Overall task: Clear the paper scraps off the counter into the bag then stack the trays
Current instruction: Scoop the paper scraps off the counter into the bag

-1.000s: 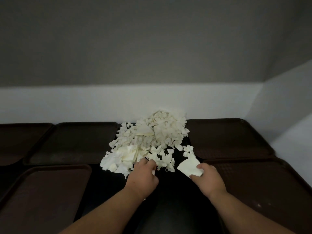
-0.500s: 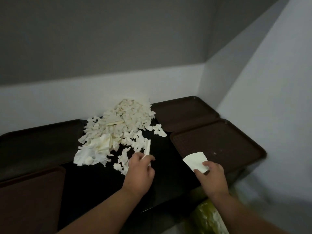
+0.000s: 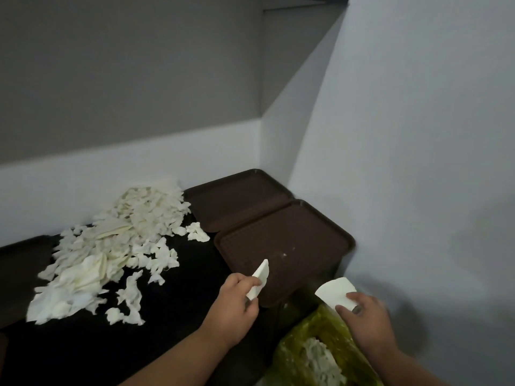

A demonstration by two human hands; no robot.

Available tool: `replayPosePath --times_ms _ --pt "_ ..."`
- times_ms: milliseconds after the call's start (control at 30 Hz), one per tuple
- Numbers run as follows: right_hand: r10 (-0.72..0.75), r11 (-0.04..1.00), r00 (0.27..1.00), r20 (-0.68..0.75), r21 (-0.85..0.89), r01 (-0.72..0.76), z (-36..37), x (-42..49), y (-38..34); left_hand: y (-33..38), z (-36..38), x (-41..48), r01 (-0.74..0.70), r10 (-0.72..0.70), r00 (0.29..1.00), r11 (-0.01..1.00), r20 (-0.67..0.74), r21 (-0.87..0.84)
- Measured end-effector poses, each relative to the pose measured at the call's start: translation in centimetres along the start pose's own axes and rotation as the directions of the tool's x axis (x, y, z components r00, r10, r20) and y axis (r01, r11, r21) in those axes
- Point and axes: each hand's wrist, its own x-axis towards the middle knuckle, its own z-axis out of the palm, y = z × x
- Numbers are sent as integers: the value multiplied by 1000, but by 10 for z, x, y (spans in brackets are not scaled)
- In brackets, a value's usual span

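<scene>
Presently the right hand pinched a white paper piece between thumb and curled fingers, just above the open mouth of the green bag. The bag sat below table level at the right end and already contained pale scraps. The left hand gripped a narrower paper strip and was positioned over the front corner of the near tray, to the left of the bag. Judged from this layout, the right hand was the nearer to the bag and needed only a release. The left hand needed a short travel rightward and downward past the tray corner, the sole obstruction on that path. The scrap pile lay on the dark table to the left of and beyond the left hand, well apart from the bag. Its long axis ran diagonally from the near left towards the back wall, and most of the scraps were located there. A far tray lay directly behind the near tray, edges touching or nearly so, and part of a further tray showed at the left margin. No trays were stacked.
</scene>
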Motion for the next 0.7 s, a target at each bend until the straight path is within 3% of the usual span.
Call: replayPosePath --times_ms 467,567,700 --pt "96 993 964 248 -85 -77 -51 50 78 80 116 70 130 -123 966 991 227 -19" --pt "125 992 949 288 -12 -127 -54 55 83 89 139 74 209 -190 955 976 227 -63" --pt "144 924 895 422 267 -274 -61 66 71 108 162 77 297 -249 927 944 281 -144"
